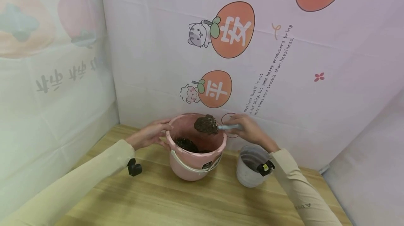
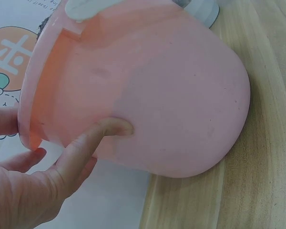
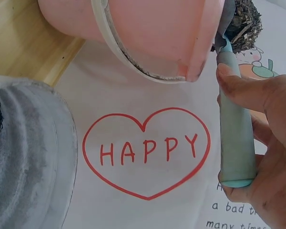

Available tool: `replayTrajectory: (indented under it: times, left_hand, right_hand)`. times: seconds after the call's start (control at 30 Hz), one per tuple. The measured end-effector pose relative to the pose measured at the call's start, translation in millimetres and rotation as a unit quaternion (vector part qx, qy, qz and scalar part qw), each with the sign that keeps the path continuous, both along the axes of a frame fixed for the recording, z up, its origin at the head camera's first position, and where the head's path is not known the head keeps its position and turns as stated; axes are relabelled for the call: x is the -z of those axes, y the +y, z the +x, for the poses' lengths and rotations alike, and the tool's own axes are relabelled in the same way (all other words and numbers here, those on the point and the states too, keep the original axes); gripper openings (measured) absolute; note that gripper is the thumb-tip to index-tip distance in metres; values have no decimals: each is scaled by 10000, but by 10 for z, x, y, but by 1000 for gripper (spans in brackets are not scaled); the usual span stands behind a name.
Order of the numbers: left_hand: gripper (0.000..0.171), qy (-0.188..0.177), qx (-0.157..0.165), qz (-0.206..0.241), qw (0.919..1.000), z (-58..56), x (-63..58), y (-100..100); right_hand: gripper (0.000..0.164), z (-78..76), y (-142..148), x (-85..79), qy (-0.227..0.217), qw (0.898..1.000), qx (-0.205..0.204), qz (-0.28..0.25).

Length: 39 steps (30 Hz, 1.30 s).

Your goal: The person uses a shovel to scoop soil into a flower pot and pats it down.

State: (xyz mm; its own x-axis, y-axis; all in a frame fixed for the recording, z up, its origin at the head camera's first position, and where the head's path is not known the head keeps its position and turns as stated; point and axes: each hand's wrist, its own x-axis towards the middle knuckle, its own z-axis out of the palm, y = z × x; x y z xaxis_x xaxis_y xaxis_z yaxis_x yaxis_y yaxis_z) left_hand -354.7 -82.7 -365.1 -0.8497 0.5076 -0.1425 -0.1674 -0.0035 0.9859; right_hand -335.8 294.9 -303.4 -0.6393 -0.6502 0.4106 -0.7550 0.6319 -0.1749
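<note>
The left hand (image 1: 148, 135) is gripping the pink bucket (image 1: 196, 159) at its left rim: in the left wrist view the thumb (image 2: 93, 138) is pressing on the outer wall while the other fingers are curling over the rim, so the hand is closed around the bucket's edge. The bucket is standing on the wooden table (image 1: 176, 201) near its back edge, close to the printed backdrop (image 1: 284, 79), and its white handle (image 1: 189, 164) is hanging down the front. Dark soil (image 1: 187, 144) is lying inside it.

The right hand (image 1: 250, 131) is holding a trowel (image 1: 221, 127) by its pale blue handle; in the right wrist view the fingers are wrapping round the handle (image 3: 236, 133) with the thumb (image 3: 243, 88) lying along it, a firm closed grip. The blade is carrying a heaped clump of soil (image 1: 206, 124) and is hovering just above the bucket's back right rim.

A grey pot (image 1: 250, 168) is standing on the table just to the right of the bucket, near the right wrist, apart from the bucket. Behind it on the backdrop a red heart with the word HAPPY (image 3: 145, 155) is showing in the right wrist view
</note>
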Motion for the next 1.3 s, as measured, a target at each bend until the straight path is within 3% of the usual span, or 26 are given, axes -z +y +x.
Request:
replayTrajectory:
  times: [0.5, 1.3]
  left_hand:
    - [69, 12, 2, -25, 10000, -3, 0, 9]
    - [68, 0, 2, 10, 10000, -10, 15, 7]
  right_hand:
    - [26, 38, 270, -96, -327, 9991, 197, 175]
    - [25, 217, 737, -204, -423, 9976, 553, 15]
